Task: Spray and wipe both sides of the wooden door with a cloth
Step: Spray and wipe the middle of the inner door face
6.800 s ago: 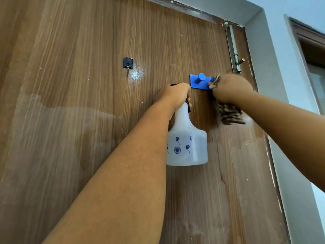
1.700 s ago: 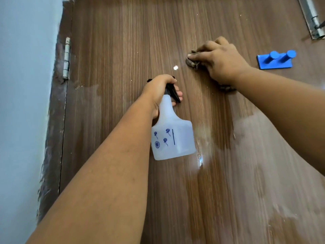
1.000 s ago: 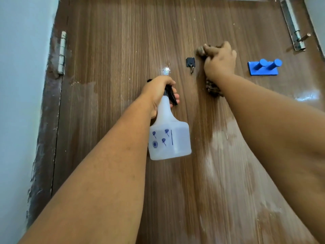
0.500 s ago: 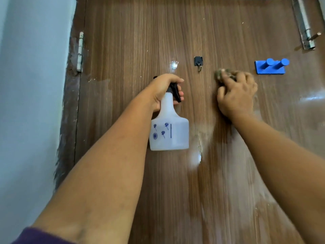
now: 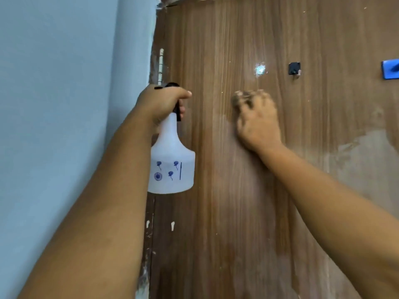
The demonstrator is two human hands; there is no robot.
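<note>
The brown wooden door [image 5: 248, 212] fills the right two thirds of the head view. My left hand [image 5: 160, 102] grips the neck and black trigger of a white spray bottle [image 5: 171, 167] with blue flower prints, held upright near the door's left edge. My right hand [image 5: 257, 121], blurred by motion, presses a brownish cloth [image 5: 239, 100] against the door; only the cloth's top edge shows above my fingers. Pale wet patches [image 5: 362, 160] cover the door to the right.
A light blue wall [image 5: 64, 126] takes up the left side. A metal hinge [image 5: 160, 65] sits on the door's left edge. A small black hook [image 5: 294, 69] and a blue peg hanger [image 5: 390, 70] are fixed on the door, upper right.
My right hand has slid the cloth leftwards and slightly down, away from the black hook. The view has swung left, showing more wall. My left hand keeps its hold on the bottle.
</note>
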